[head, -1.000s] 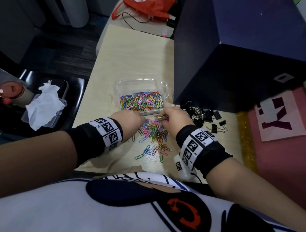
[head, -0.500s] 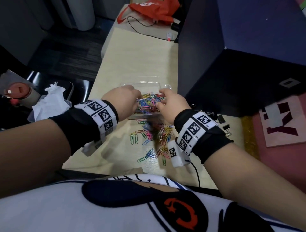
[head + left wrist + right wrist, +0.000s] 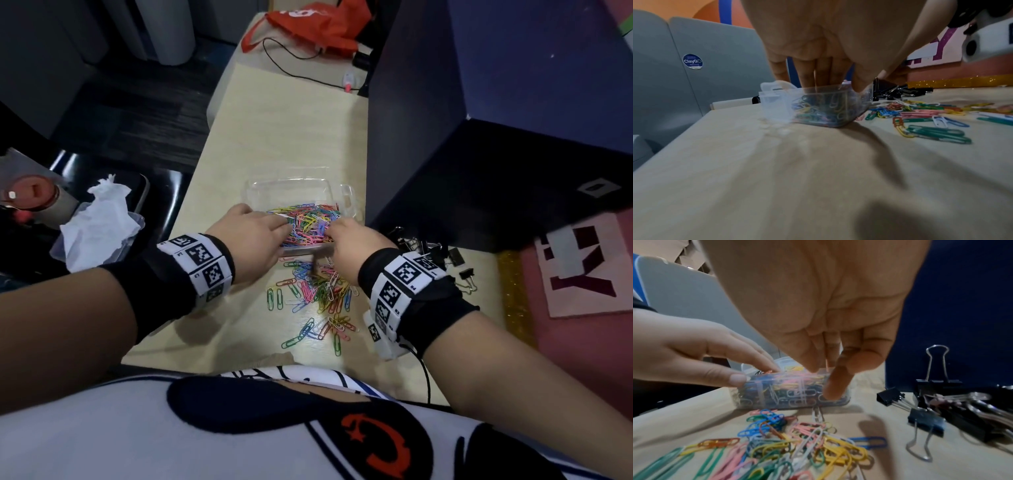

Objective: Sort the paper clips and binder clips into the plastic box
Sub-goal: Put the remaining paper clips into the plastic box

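A clear plastic box (image 3: 287, 185) (image 3: 777, 104) (image 3: 797, 395) on the beige table holds a heap of coloured paper clips (image 3: 308, 222). My left hand (image 3: 284, 222) (image 3: 824, 81) (image 3: 748, 369) reaches over the box's left end, its straight fingers lying on the clips inside. At the box's near right rim my right hand (image 3: 330, 231) (image 3: 824, 369) has its fingertips bunched, seemingly pinching a few clips. Loose paper clips (image 3: 318, 294) (image 3: 931, 113) (image 3: 797, 451) lie in front of the box. Black binder clips (image 3: 428, 250) (image 3: 896, 94) (image 3: 941, 402) lie to their right.
A tall dark blue cabinet (image 3: 479, 137) stands right of the box. An orange bag (image 3: 318, 24) and a cable lie at the table's far end. Left of the table, a black chair carries a container with tissue (image 3: 99, 226). A pink board (image 3: 582, 267) lies at the right.
Both hands have moved from the loose pile up and forward to the box. The right hand carried a bunch of paper clips there.
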